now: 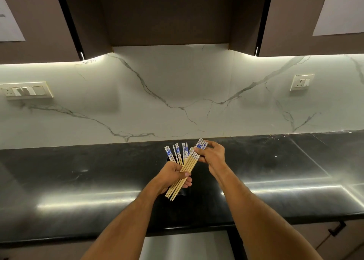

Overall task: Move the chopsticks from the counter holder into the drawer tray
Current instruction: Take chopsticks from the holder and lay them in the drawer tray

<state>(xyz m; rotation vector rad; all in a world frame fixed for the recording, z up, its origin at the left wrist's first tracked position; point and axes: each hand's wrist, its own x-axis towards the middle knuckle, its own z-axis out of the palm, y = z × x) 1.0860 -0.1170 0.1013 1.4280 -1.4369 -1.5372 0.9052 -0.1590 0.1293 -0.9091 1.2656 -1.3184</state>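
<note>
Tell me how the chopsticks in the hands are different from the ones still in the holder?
The held chopsticks form one slanted bundle, gripped low by the left hand and pinched at the patterned tops by the right hand. The holder chopsticks stand nearly upright and fanned apart, touched by no hand. The held ones show their full length; the holder ones show only their tops. Both have blue-and-white patterned ends on pale wood.
</note>
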